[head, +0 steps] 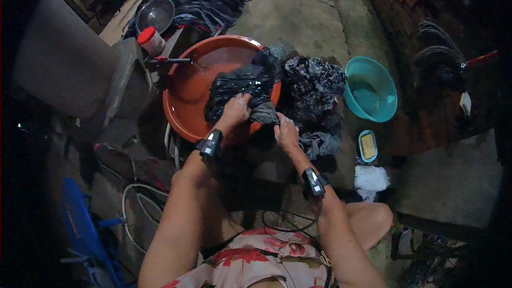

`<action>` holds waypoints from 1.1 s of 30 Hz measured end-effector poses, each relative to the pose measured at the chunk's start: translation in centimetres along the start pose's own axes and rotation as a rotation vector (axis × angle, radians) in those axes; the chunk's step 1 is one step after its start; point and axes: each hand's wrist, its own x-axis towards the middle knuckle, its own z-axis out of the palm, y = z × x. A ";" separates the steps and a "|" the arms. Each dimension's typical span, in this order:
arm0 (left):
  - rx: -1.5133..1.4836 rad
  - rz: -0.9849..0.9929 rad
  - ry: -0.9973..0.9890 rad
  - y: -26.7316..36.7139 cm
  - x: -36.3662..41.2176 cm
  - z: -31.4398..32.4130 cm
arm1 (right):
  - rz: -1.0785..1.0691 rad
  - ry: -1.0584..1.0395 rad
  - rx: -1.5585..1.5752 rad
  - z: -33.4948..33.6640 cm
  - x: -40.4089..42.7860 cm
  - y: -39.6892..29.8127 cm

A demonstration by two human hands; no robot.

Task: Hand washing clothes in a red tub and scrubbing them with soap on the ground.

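Observation:
A large orange basin (pixel 188 100) holds water, and a wet dark cloth (pixel 236 82) lies over its right side, partly in the water. My left hand (pixel 237 109) presses on the cloth inside the basin, its fingers curled into the fabric. At the basin's near right rim, my right hand (pixel 286 129) grips a greyish end of the same cloth. Both forearms wear black wrist devices. Touching or close to the basin's right side is a heap of dark wet clothes (pixel 314 84) on the concrete.
Right of the heap stands a teal basin (pixel 370 88), with a yellow soap bar (pixel 367 146) in a dish nearer me. A red-lidded jar (pixel 151 41) and a metal bowl (pixel 156 15) stand upper left. Behind lies a dark fabric pile (pixel 200 0); a blue plastic chair (pixel 80 224) is lower left.

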 end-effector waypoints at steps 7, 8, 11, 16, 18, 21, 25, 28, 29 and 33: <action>-0.269 -0.229 0.250 -6.8 0.3 2.1 | 0.030 0.248 0.163 -7.4 -0.3 5.1; -0.265 -0.327 0.317 -10.5 -1.9 -1.2 | -0.052 0.246 0.171 -7.8 0.4 3.1; -0.309 -0.230 0.431 -8.2 2.4 0.5 | -0.053 0.317 -0.080 -14.9 -2.3 9.2; -0.300 -0.375 0.625 -19.4 0.0 -3.9 | 0.054 0.010 -0.259 -12.6 -4.1 8.8; -0.344 -0.418 0.634 -19.8 0.0 -4.9 | 0.111 -0.166 -0.336 -12.3 -5.1 8.8; -0.405 -0.397 0.571 -16.6 1.9 -4.4 | 0.166 -0.305 -0.455 -10.0 -7.5 9.9; -0.272 -0.149 0.448 -10.3 0.6 -3.0 | 0.098 -0.167 -0.263 -8.1 -6.3 12.2; -0.398 0.193 0.287 -1.7 -2.6 -1.7 | 0.001 -0.007 0.022 -10.2 -5.1 11.5; -0.535 0.207 0.156 -0.4 -3.8 -0.3 | 0.007 0.013 0.225 -10.6 -4.2 10.2; -0.398 0.562 -0.078 9.2 -3.8 6.0 | 0.009 0.096 0.471 -15.3 -4.6 10.2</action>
